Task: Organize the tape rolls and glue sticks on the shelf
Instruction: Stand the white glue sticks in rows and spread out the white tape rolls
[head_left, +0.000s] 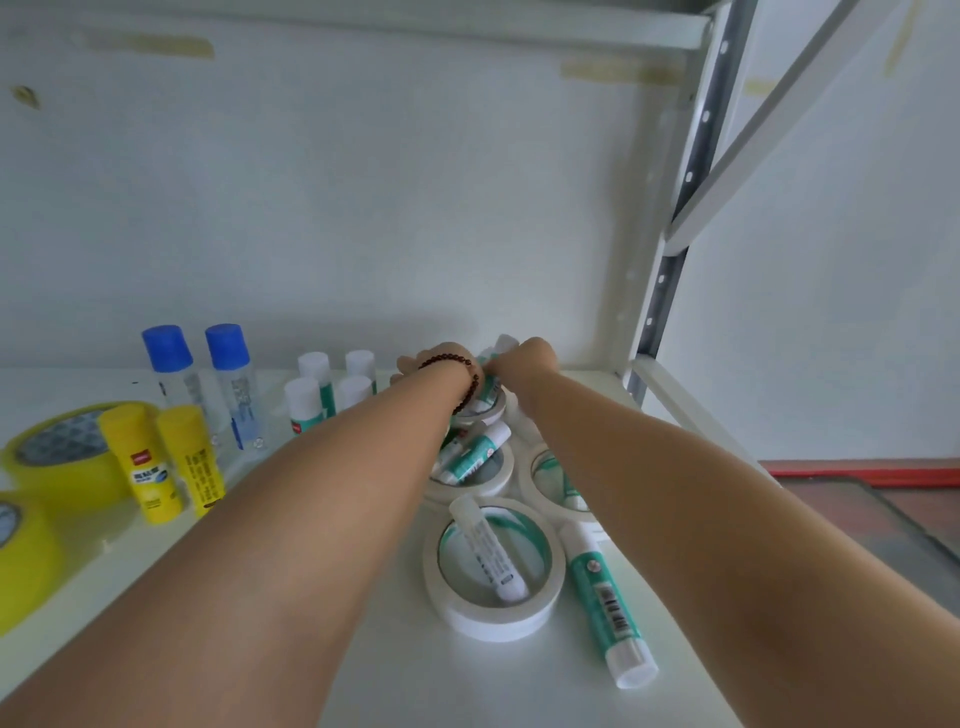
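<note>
Landmark = near white tape roll (493, 571), flat on shelf (363, 649) at front-centre. A white glue stick (488, 553) lies slanted inside its ring, cap end resting on the far rim. Just right of it, a green glue stick (605, 603) lies on the shelf, white cap toward the front edge. Behind the roll, 2 more white rolls: mid roll (475, 480) w/ green sticks lying across it, and right roll (550, 486), partly under the R forearm. Far left of the landmark, 2 yellow tape rolls (62, 457) at the shelf's left edge; 2 yellow sticks (140, 462) stand beside them. Behind those, 2 blue-cap bottles (228, 384) upright, then 4 white-cap green sticks (332, 387) standing in a cluster. Farthest back, past the mid roll, both hands meet over a back roll (485, 410) near the wall. L hand (441, 358), bead bracelet on wrist, and R hand (524, 356) are curled round green sticks (498, 348); exact finger hold cannot be told, mostly hidden.
</note>
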